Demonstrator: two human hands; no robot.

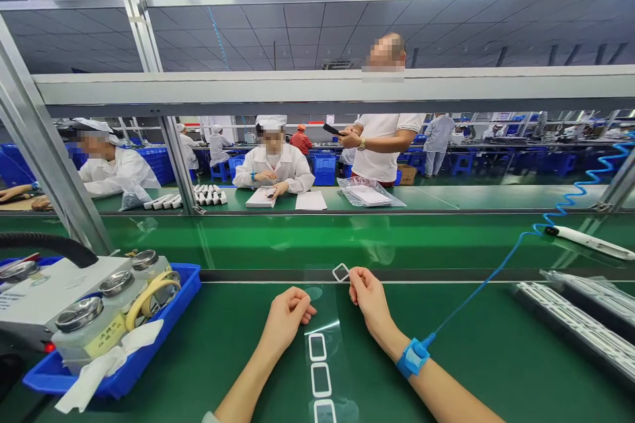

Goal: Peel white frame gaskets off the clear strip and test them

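Observation:
A strip of clear film (325, 357) lies on the green mat, carrying white-outlined rounded rectangular frames (320, 380) in a row. My right hand (370, 301) pinches one small frame (340, 272) at the strip's far end, and that frame is lifted clear of the film. My left hand (286, 320) is curled at the strip's left edge, its fingertips gripping the film. A blue wrist strap (413, 357) circles my right wrist.
A blue tray (173, 297) at left holds a grey machine with metal-lidded jars. At right lie a white pen-like tool (588, 242) and trays of white parts (580, 324). A blue coiled cord (580, 192) runs behind. A green conveyor belt (347, 241) crosses ahead; co-workers sit and stand beyond it.

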